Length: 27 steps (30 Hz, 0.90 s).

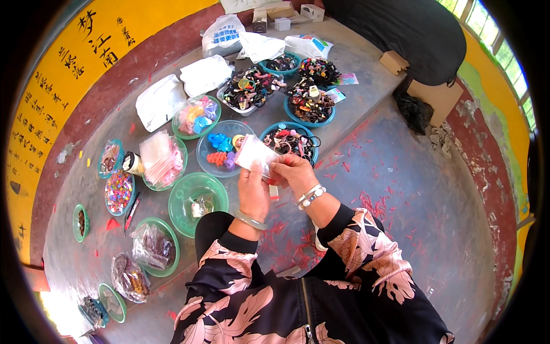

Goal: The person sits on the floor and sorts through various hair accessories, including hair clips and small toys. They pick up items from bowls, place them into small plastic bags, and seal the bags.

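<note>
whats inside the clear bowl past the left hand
The clear bowl holds blue pieces, orange ones, purple ones and something yellowish. The plastic packet covers part of its right side, hiding whatever lies there.

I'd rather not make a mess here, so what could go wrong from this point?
The small white packet is held up in the left hand and right hand, so it might slip and drop. The blue bowl, heaped with hair ties, appears close to the right hand; a knock might spill some. The beaded bracelet on the right wrist could perhaps snag something.
</note>
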Motion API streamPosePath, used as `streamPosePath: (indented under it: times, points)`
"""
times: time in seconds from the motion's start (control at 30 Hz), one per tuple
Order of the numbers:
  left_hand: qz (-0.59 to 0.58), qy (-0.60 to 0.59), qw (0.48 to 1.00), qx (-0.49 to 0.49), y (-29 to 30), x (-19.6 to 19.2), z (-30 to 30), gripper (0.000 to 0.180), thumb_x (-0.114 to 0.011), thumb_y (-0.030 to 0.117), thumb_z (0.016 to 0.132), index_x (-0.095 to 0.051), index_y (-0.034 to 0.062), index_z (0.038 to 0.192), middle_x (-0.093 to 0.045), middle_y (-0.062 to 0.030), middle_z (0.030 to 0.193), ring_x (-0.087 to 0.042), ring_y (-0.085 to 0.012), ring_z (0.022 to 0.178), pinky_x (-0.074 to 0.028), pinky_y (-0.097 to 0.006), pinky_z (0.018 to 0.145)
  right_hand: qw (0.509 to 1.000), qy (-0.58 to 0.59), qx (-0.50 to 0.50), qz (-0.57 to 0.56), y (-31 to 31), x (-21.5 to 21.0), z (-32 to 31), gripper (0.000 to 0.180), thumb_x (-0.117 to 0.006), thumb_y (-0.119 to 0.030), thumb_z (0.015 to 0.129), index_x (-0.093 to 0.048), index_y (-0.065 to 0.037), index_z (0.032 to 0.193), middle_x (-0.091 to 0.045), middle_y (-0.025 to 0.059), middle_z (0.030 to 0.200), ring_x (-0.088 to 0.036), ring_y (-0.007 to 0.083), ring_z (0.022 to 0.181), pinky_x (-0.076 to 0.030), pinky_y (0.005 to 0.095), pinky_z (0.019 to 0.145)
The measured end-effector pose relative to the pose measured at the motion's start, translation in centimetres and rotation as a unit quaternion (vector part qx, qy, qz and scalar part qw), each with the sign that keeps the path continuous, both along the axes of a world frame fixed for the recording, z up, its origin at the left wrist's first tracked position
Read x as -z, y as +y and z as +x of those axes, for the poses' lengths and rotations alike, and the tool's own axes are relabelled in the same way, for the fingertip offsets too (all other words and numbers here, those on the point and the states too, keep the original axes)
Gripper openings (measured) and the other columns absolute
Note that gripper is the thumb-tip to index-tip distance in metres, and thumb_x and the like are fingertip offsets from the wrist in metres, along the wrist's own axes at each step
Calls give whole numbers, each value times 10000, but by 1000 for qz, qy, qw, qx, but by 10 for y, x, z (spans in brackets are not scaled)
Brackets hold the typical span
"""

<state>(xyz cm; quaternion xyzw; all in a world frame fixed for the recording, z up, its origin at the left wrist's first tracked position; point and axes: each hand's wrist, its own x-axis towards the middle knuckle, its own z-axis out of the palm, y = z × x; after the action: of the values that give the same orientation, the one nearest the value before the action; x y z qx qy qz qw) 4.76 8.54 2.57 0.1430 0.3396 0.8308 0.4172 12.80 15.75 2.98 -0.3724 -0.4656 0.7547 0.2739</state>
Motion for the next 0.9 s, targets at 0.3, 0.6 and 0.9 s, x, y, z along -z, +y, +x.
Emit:
streamPosePath:
  times: [0.3, 0.6, 0.9]
  points:
    - [2, -57, 997, 58, -1, 14, -8, 380, -333, 333, 938, -449, 4, 1088, -558, -122, 932, -540, -230, 701, -434, -357, 599, 997, -25, -61, 33, 4, 5, 2, 174, -534, -82, 841, -651, -72, 969, -559, 9, 570, -477, 75, 432, -341, 213, 377]
    - [2, -26, 1000, 10, -3, 0, -6, 378, -357, 307, 937, -396, 14, 1173, -529, -132, 1054, -546, -239, 908, -452, -363, 746, 998, -35, -53, 12, 1, -3, 3, 149, -557, -105, 822, -630, -37, 933, -588, 28, 604, -535, 101, 467, -364, 211, 391]
    - [29, -52, 996, 70, -7, 5, -14, 376, -348, 287, 942, -374, 0, 1183, -530, -140, 1055, -549, -234, 897, -454, -348, 740, 993, -22, -113, 10, 4, -3, 5, 198, -532, -54, 817, -641, -37, 982, -594, 40, 614, -515, 89, 461, -380, 211, 402]
